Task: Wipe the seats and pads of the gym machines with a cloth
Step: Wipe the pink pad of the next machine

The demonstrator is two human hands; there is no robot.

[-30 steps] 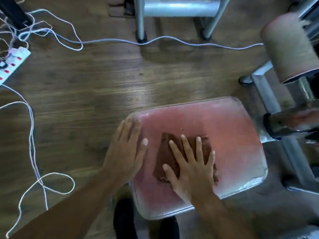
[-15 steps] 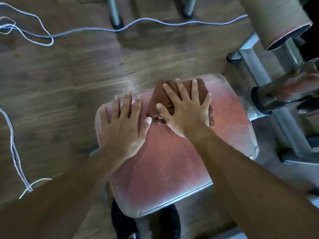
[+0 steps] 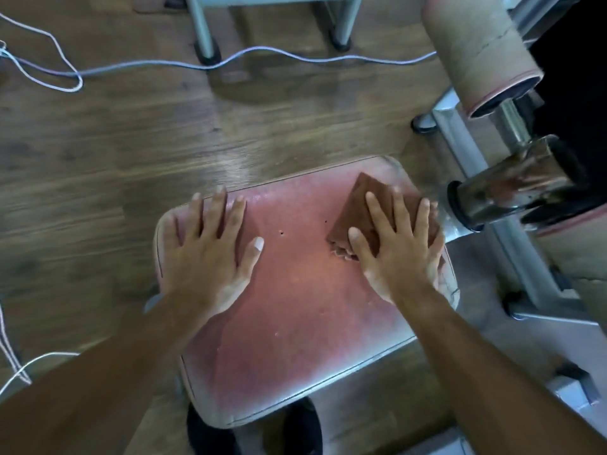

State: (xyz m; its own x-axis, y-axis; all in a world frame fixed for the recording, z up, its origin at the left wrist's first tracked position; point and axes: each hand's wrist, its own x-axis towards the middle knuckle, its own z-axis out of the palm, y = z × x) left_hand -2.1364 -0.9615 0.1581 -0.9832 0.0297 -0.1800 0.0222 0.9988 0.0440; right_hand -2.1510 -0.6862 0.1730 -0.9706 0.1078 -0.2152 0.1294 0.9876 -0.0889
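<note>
A worn pink padded seat (image 3: 295,310) with pale, scuffed edges fills the middle of the head view. A brown cloth (image 3: 358,205) lies flat on the seat's far right corner. My right hand (image 3: 400,254) presses on the cloth with straight, spread fingers and covers most of it. My left hand (image 3: 207,251) rests flat on the seat's far left part, fingers spread, touching no cloth.
A tan roller pad (image 3: 476,50) and a chrome bar end (image 3: 512,188) stick out at the right on a grey metal frame (image 3: 492,224). White cables (image 3: 157,65) run across the wooden floor. Two grey machine legs (image 3: 203,37) stand at the back.
My right hand slid the cloth from the near middle of the seat to the far edge, then over to the far right corner. My left hand moved further onto the seat's far left part.
</note>
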